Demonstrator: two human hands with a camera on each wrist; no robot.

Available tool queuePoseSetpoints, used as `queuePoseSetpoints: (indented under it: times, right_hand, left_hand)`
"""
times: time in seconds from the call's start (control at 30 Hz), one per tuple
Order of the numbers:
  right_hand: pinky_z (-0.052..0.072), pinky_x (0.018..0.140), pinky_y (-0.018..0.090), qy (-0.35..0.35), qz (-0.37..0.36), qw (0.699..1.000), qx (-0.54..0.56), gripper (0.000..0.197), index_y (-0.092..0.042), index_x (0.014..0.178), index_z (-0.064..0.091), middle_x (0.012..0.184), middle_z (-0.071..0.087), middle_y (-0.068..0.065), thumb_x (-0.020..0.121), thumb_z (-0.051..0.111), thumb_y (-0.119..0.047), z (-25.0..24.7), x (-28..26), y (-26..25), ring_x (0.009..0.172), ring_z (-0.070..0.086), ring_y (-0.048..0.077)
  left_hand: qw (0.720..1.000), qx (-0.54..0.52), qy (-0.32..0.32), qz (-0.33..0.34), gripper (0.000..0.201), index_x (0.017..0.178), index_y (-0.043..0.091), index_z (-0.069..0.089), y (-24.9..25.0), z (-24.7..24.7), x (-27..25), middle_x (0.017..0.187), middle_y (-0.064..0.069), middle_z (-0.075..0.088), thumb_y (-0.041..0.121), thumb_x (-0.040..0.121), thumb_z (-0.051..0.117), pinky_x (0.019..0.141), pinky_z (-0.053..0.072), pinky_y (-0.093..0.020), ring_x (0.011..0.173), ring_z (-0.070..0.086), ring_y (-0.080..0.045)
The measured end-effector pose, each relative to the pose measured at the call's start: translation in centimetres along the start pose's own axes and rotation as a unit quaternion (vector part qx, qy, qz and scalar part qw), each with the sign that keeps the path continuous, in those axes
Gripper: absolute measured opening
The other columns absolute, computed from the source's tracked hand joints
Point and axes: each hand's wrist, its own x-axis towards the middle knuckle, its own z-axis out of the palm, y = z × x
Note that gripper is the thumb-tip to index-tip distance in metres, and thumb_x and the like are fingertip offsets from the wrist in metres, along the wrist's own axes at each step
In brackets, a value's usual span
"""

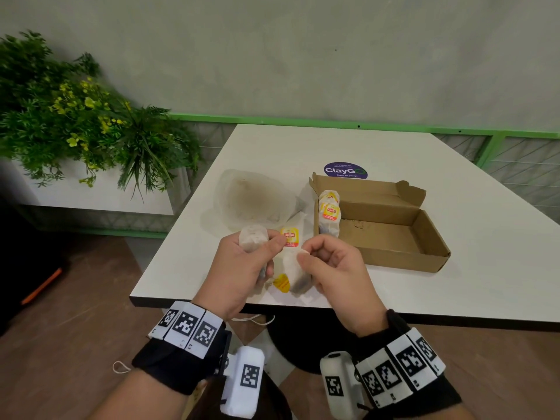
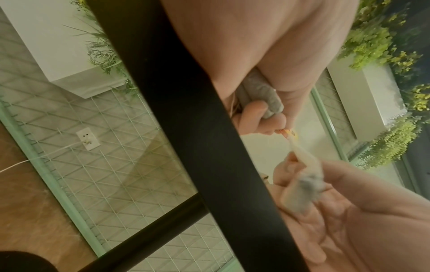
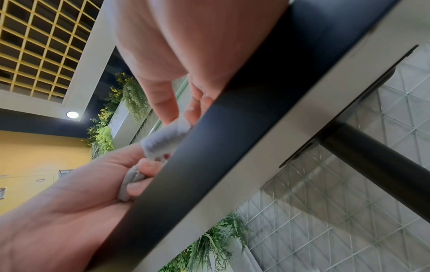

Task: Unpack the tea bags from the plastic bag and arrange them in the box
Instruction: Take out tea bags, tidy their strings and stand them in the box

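Over the near edge of the white table [image 1: 454, 183], my left hand [image 1: 261, 253] grips a small bundle of tea bags [image 1: 253, 237], which shows grey between its curled fingers in the left wrist view [image 2: 260, 92]. My right hand [image 1: 306, 255] pinches the top corner of a single tea bag [image 1: 295, 269] with thumb and forefinger; the right wrist view shows that pinch [image 3: 180, 119]. A yellow Lipton tag [image 1: 289, 236] sticks up between the hands. The crumpled plastic bag [image 1: 254, 201] lies behind them. The open cardboard box [image 1: 394, 234] stands to the right, with two tea bags [image 1: 328, 215] upright at its left end.
A round purple sticker [image 1: 345, 170] sits on the table behind the box. A planter with green foliage [image 1: 75, 116] stands to the left of the table. A black table leg [image 3: 372, 152] runs below the top. Most of the box floor is bare.
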Motion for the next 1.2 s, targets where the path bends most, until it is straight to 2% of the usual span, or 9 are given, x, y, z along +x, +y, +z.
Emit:
queuePoseSetpoints:
  times: [0.07, 0.1, 0.17, 0.27, 0.4, 0.63, 0.83, 1.0, 1.2]
  right_hand:
    - [0.053, 0.055, 0.030, -0.006, 0.014, 1.000, 0.017, 0.006, -0.005, 0.096, 0.070, 0.079, 0.065, 0.024, 0.092, 0.066, -0.001, 0.0, 0.1, 0.0, 0.063, 0.062, 0.024]
    - [0.056, 0.058, 0.035, -0.009, 0.024, 0.999, 0.022, 0.009, -0.007, 0.100, 0.072, 0.087, 0.068, 0.027, 0.093, 0.067, -0.004, 0.1, 0.1, 0.0, 0.068, 0.064, 0.031]
    - [0.058, 0.062, 0.040, -0.024, 0.035, 0.999, 0.011, 0.010, -0.008, 0.101, 0.074, 0.091, 0.072, 0.023, 0.093, 0.068, -0.009, 0.1, 0.1, -0.2, 0.072, 0.067, 0.033]
    - [0.054, 0.055, 0.033, -0.036, 0.036, 0.999, -0.016, 0.010, -0.009, 0.093, 0.077, 0.081, 0.071, 0.017, 0.094, 0.068, -0.014, 0.1, 0.1, -0.5, 0.058, 0.062, 0.027]
    - [0.051, 0.050, 0.029, -0.025, 0.046, 0.999, 0.005, 0.011, -0.009, 0.085, 0.075, 0.075, 0.067, 0.015, 0.093, 0.068, -0.011, -0.1, 0.1, -0.7, 0.049, 0.059, 0.024]
    - [0.055, 0.051, 0.035, 0.004, 0.039, 0.999, -0.028, 0.012, -0.009, 0.084, 0.076, 0.083, 0.069, 0.025, 0.093, 0.067, -0.009, 0.2, 0.0, -0.7, 0.054, 0.059, 0.033]
    - [0.055, 0.050, 0.036, -0.007, 0.037, 0.998, -0.053, 0.012, -0.010, 0.085, 0.078, 0.069, 0.064, 0.011, 0.093, 0.069, -0.009, 0.5, -0.1, -1.0, 0.049, 0.060, 0.026]
    - [0.055, 0.056, 0.044, -0.013, 0.033, 0.998, -0.059, 0.012, -0.012, 0.085, 0.080, 0.066, 0.063, 0.007, 0.092, 0.070, -0.010, 0.5, -0.2, -1.0, 0.053, 0.059, 0.025]
    - [0.056, 0.051, 0.041, -0.006, 0.032, 0.999, -0.038, 0.012, -0.008, 0.084, 0.079, 0.080, 0.068, 0.029, 0.091, 0.069, -0.006, 0.4, -0.3, -1.4, 0.050, 0.063, 0.032]
  left_hand:
    - [1.000, -0.003, 0.003, 0.003, 0.026, 0.089, 0.011, 0.075, 0.0, 0.0, 0.0, 0.051, -0.010, 0.051, 0.033, 0.076, 0.076, 0.041, 0.032, -0.021, 0.041, 0.039, -0.014]
    - [1.000, -0.002, 0.002, 0.006, 0.026, 0.089, 0.011, 0.075, 0.0, 0.0, -0.1, 0.051, -0.010, 0.051, 0.034, 0.075, 0.076, 0.041, 0.033, -0.021, 0.041, 0.039, -0.014]
    - [1.000, 0.002, 0.000, 0.006, 0.022, 0.086, 0.015, 0.077, 0.0, 0.0, -0.1, 0.052, -0.010, 0.052, 0.035, 0.075, 0.077, 0.043, 0.033, -0.022, 0.042, 0.039, -0.014]
    - [1.000, 0.009, -0.005, 0.006, 0.023, 0.087, 0.016, 0.078, -0.1, 0.0, -0.2, 0.054, -0.011, 0.052, 0.036, 0.076, 0.077, 0.044, 0.033, -0.022, 0.045, 0.040, -0.016]
    - [0.999, 0.029, -0.003, 0.018, 0.032, 0.092, 0.006, 0.075, -0.2, 0.1, -0.2, 0.053, -0.010, 0.052, 0.034, 0.077, 0.075, 0.043, 0.033, -0.021, 0.044, 0.040, -0.014]
    - [0.998, 0.044, -0.044, 0.010, 0.013, 0.090, 0.001, 0.068, 0.2, 0.0, -0.3, 0.053, 0.007, 0.060, 0.013, 0.095, 0.066, 0.044, 0.033, -0.020, 0.042, 0.041, -0.006]
    - [0.999, 0.030, -0.022, 0.002, 0.009, 0.090, 0.005, 0.069, 0.1, 0.0, -0.2, 0.054, 0.004, 0.059, 0.012, 0.094, 0.067, 0.041, 0.031, -0.018, 0.043, 0.043, -0.007]
    - [0.998, 0.053, 0.014, 0.017, 0.007, 0.086, 0.011, 0.074, -0.6, 0.0, 0.1, 0.053, -0.007, 0.052, 0.016, 0.091, 0.073, 0.041, 0.033, -0.020, 0.043, 0.042, -0.014]
    - [0.994, 0.092, 0.036, 0.050, 0.006, 0.085, 0.017, 0.077, -1.1, 0.2, 0.0, 0.054, -0.005, 0.058, 0.022, 0.089, 0.077, 0.047, 0.040, -0.025, 0.051, 0.051, -0.020]
